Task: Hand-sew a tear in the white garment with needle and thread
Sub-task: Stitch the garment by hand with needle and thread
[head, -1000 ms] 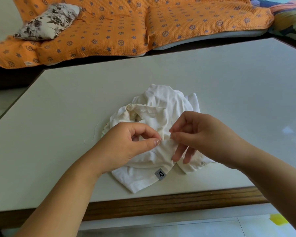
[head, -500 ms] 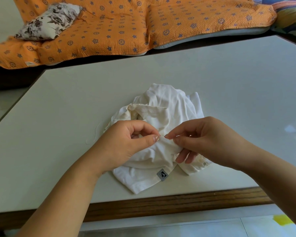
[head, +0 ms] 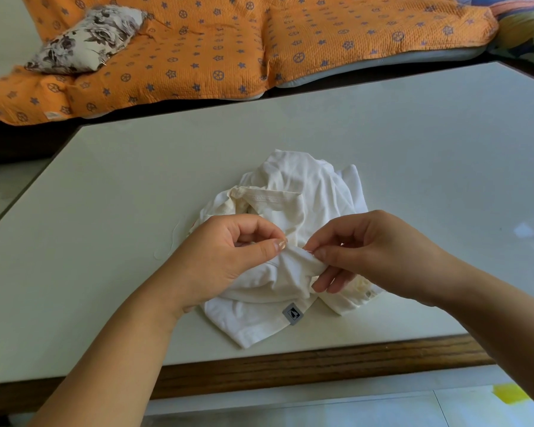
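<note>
Far left, a floral pillow [head: 87, 38] lies on an orange quilt [head: 228, 50] beyond the table [head: 444, 143]. On the tabletop, a loose pale thread [head: 170, 241] curls just left of your left hand [head: 225, 257]. That hand is closed narrow, with thumb and forefinger pinching a raised fold of the white garment [head: 305, 192]. The garment sits crumpled on the near middle of the table, and its grey label [head: 293, 313] faces the near edge. Your right hand [head: 376, 251] meets the same fold from the right. Its thumb and forefinger are pinched tight on the cloth and its other fingers are tucked beneath it. A thin sliver shows at those fingertips, too small to tell whether it is the needle. Near right, a yellow patch [head: 510, 392] lies on the floor.
</note>
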Demonstrator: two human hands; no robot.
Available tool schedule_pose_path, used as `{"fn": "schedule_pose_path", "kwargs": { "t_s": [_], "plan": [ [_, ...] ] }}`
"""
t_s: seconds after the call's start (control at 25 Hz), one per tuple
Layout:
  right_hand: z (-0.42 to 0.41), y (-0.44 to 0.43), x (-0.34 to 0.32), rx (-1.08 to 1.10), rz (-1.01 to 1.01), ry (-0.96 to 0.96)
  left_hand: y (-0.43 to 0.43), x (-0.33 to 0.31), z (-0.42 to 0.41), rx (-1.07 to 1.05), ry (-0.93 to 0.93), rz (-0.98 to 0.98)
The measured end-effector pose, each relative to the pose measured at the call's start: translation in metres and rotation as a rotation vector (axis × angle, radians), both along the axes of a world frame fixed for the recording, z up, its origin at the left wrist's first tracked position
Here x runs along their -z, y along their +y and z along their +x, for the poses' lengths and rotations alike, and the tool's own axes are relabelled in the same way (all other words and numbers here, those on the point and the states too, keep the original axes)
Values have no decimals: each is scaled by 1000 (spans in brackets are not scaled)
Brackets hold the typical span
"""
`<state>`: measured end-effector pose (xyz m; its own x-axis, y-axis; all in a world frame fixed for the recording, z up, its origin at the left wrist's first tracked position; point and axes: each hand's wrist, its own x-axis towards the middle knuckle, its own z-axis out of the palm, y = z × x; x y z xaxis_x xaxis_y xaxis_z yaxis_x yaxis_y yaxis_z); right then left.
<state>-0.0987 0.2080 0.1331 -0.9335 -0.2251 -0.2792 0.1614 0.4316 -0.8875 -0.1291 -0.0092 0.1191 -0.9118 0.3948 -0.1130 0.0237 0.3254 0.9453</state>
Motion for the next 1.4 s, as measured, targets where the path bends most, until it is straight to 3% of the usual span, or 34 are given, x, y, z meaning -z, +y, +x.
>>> {"fn": "schedule_pose_path", "kwargs": {
  "t_s": [1.0,1.4],
  "plan": [
    [0,-5,13,-36,-265,-31,9,6,2,13,-79,35],
    [1,-15,15,-23,-123,44,14,9,1,-78,-212,99]
  ]
}}
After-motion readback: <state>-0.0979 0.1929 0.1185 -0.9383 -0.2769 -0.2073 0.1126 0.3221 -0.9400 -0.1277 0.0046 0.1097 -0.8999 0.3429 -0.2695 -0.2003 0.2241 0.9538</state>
